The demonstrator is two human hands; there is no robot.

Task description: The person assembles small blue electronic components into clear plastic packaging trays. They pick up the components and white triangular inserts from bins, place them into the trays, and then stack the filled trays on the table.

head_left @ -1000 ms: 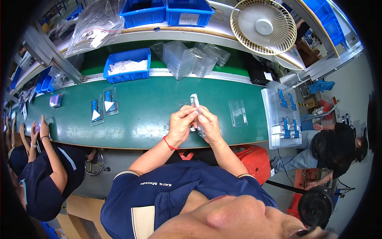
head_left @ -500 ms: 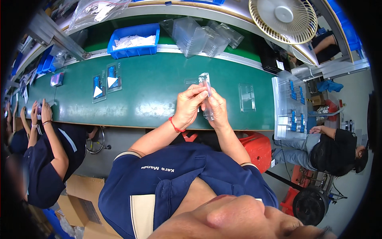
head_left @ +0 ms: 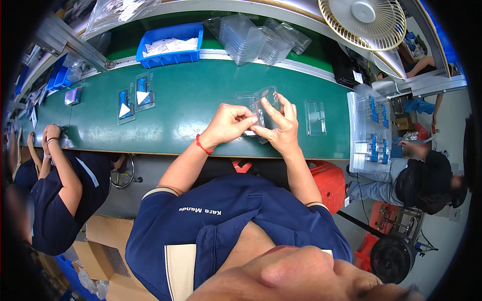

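Between my two hands, over the table, is a clear plastic blister shell (head_left: pixel 259 108), its face tilted up. My left hand (head_left: pixel 228 124) pinches the near left side of the shell with thumb and fingertips. My right hand (head_left: pixel 283 126) holds it from the right, thumb at the lower part and fingers spread across the upper part. Glare and see-through plastic hide whether anything is inside. Partly behind the held shell, another clear shell (head_left: pixel 242 96) lies on the green table (head_left: pixel 186 110). To the right of my right hand rests a further clear tray (head_left: pixel 315 118).
Two blister packs with blue cards (head_left: pixel 144 92) lie left of my hands. At the back stand a blue bin (head_left: pixel 170 59) of white pieces and stacked clear shells (head_left: pixel 241 37). Large clear trays with blue packs (head_left: pixel 357 135) are at the right end. A co-worker's hands (head_left: pixel 51 133) rest far left.
The held shell has turned from nearly edge-on to showing its broad face. My right fingers have spread over it, and my left hand has shifted left. The co-worker's hands at the left have come together.
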